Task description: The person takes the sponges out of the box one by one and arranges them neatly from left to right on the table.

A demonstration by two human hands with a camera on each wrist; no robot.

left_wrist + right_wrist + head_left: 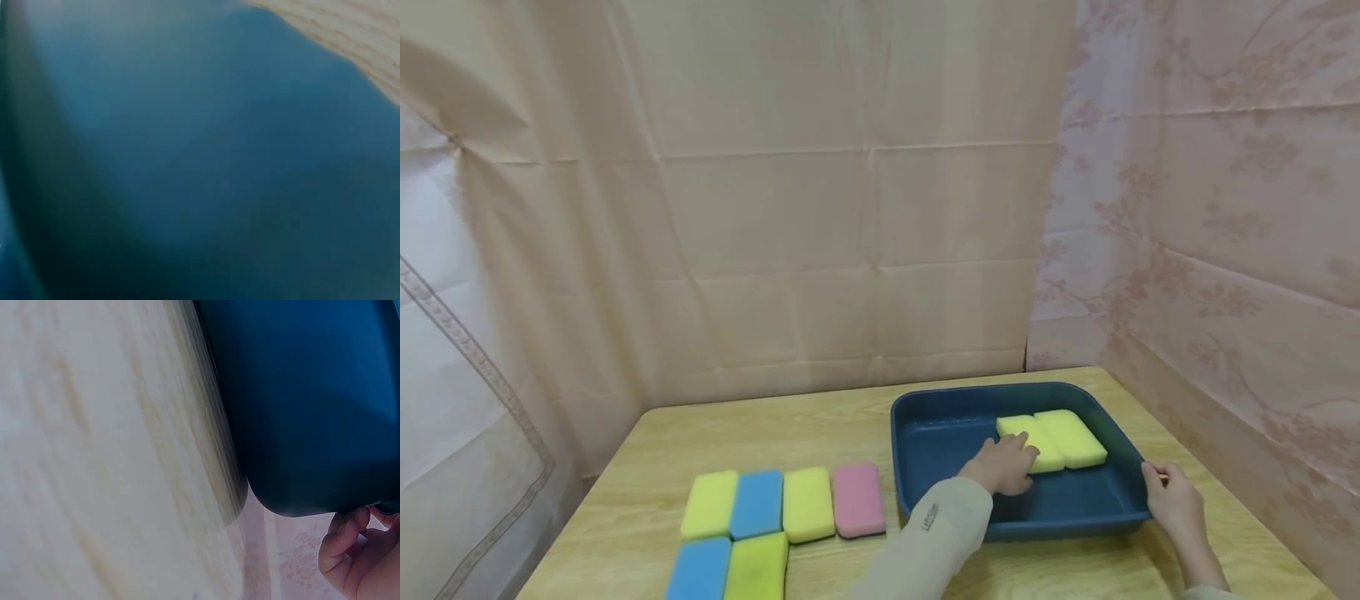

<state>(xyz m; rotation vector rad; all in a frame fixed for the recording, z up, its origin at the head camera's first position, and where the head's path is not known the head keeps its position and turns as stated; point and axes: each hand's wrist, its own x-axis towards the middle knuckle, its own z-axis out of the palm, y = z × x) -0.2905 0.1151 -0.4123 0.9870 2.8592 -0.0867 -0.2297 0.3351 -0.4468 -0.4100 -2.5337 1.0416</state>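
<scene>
A dark blue plastic basin (940, 458) stands on the right part of the table, with two yellow sponges (1075, 437) lying side by side in it. Reaching over the basin's front rim, my left hand (1002, 467) has its fingers spread at the edge of the left sponge and touches it. My right hand (1174, 498) pinches the basin's right rim near the front corner. In the right wrist view, its curled fingers (345, 540) meet the underside of the rim. Blurred blue basin wall fills most of the left wrist view, where the left hand is not visible.
Left of the basin, sponges lie in two touching rows: yellow (709, 504), blue (757, 503), yellow (808, 504) and pink (858, 500) behind, another blue (698, 568) and yellow (757, 567) in front. Curtains (850, 208) hang behind the wooden table (617, 508) and at its sides.
</scene>
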